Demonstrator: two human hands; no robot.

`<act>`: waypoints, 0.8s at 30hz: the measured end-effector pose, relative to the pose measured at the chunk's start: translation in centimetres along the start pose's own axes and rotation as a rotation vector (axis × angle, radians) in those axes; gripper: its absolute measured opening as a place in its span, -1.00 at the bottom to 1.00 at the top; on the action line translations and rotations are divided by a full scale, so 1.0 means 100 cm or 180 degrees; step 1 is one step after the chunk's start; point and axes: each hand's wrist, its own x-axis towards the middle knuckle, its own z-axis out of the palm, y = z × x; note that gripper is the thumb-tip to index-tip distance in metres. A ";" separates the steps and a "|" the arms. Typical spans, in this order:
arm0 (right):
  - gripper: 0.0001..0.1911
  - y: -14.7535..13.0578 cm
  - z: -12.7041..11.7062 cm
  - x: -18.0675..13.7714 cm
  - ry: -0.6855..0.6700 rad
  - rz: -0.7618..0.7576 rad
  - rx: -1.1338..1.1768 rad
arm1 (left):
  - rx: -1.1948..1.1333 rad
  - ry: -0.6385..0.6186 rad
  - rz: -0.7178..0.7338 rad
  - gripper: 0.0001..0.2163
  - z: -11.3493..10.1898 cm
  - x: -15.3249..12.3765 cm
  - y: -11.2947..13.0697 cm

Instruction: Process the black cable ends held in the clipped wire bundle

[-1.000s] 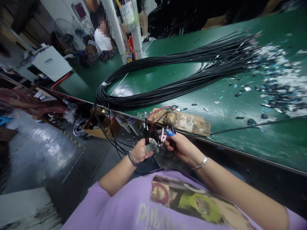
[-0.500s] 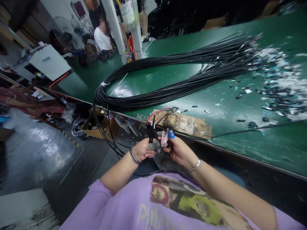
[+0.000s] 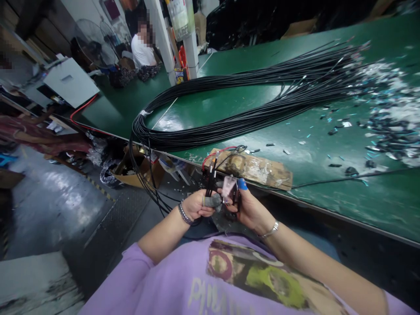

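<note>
Just below centre, toward six o'clock in the head view, the left hand (image 3: 197,205) pinches black cables (image 3: 210,183) between its fingers; at its two o'clock, the right hand's fingers grip a blurred pink tool (image 3: 228,186). Good work probably wants a firm, still left pinch, cable ends kept together, fingertips clear.

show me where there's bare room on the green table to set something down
Green tabletop lies bare inside the loop of black cables, and mostly bare between the single dark cable and the front edge, right of the wooden board. The right end is crowded with scraps.
</note>
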 end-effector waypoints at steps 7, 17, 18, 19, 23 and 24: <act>-0.50 0.006 -0.017 -0.016 -0.0047 0.0349 -0.0285 | 0.0704 0.0242 -0.0181 -0.55 -0.001 -0.022 -0.020; -0.67 0.019 -0.009 -0.027 -0.0450 -0.0104 -0.1498 | 0.1979 0.0522 0.0035 -0.64 -0.012 -0.042 -0.053; -0.68 0.018 -0.008 -0.029 -0.0529 -0.0242 -0.1707 | 0.2153 0.0579 0.0101 -0.69 -0.012 -0.042 -0.056; -0.71 0.017 -0.007 -0.030 -0.0581 -0.0404 -0.1965 | 0.2304 0.0572 0.0110 -0.74 -0.011 -0.041 -0.058; -0.78 0.014 -0.008 -0.034 -0.0871 -0.0866 -0.2787 | 0.2737 0.0646 0.0045 -0.77 -0.004 -0.041 -0.062; -0.78 0.014 -0.009 -0.034 -0.0912 -0.0884 -0.2858 | 0.2730 0.0692 0.0102 -0.77 -0.001 -0.043 -0.062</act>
